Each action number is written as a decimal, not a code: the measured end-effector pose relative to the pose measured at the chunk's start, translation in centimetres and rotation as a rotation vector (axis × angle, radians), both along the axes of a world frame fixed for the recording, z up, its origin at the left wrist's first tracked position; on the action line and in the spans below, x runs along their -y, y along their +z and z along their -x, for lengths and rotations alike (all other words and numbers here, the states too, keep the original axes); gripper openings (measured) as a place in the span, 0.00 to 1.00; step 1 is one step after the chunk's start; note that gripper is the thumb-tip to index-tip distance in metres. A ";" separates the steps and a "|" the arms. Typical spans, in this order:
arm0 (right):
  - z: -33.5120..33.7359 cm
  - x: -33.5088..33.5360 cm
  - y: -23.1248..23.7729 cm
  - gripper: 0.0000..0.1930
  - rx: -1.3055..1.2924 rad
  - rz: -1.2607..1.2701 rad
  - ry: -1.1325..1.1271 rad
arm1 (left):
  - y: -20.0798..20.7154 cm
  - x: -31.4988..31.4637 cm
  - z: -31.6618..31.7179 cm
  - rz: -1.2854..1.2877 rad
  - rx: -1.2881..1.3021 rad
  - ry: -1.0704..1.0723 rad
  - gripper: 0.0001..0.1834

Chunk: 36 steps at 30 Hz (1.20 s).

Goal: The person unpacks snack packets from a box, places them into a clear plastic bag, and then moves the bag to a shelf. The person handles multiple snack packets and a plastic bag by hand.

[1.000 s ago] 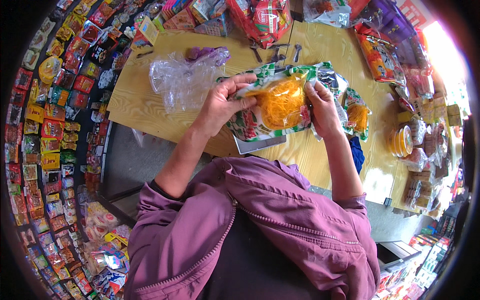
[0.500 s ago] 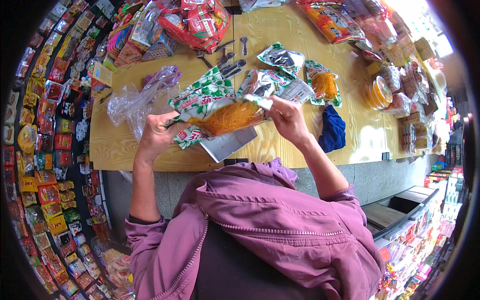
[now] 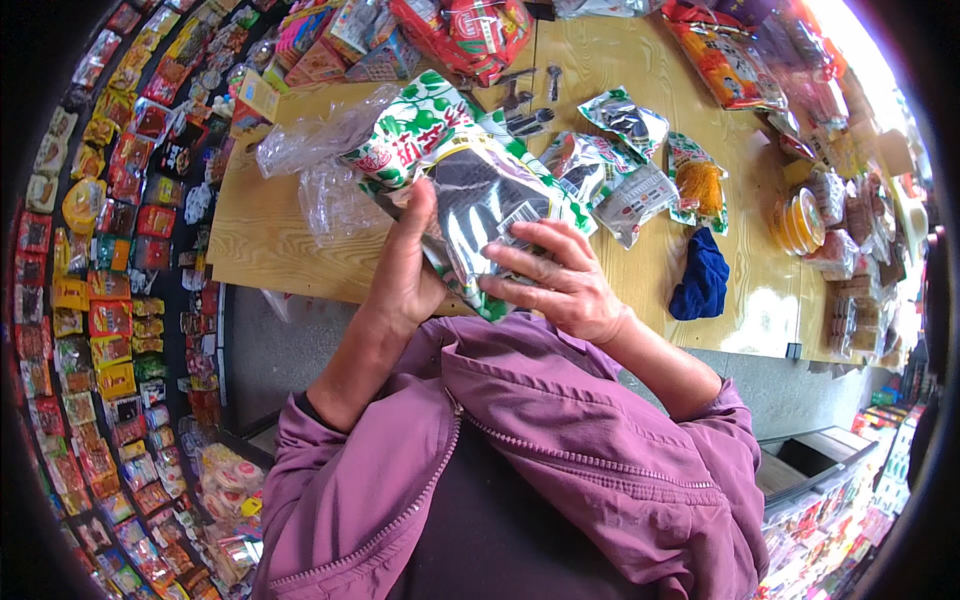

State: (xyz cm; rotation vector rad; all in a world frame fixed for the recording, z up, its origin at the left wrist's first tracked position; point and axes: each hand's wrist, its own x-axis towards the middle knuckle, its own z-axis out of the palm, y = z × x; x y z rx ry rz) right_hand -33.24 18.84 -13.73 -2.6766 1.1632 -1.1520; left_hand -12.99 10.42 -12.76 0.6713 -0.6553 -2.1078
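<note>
Running from far left to near right above the near edge of a wooden table (image 3: pixel 270 225), a green-and-silver snack packet (image 3: pixel 470 190) is clamped at its left side by the left hand (image 3: pixel 405 270), while right-hand fingers (image 3: pixel 535 262) are spread flat across its lower end.

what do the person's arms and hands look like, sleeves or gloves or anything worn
Both hands are bare: the left hand and the right hand wear no gloves, and no rings or watch can be made out. Both forearms are uncovered, with the sleeves of a purple zip-front jacket pushed up toward the elbows. A dark cuff edge shows under the left sleeve.
</note>
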 end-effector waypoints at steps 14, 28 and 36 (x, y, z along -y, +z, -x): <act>-0.3 2.7 -2.4 0.33 0.523 -0.884 -0.337 | -6.8 1.2 -2.6 0.678 0.375 -0.173 0.32; 0.1 5.8 -11.3 0.21 0.833 -0.865 -0.375 | -7.7 4.3 -1.2 0.548 0.618 -0.011 0.21; -1.1 6.2 -11.4 0.27 0.507 -0.789 -0.582 | -7.5 4.5 -1.5 0.896 1.141 0.032 0.16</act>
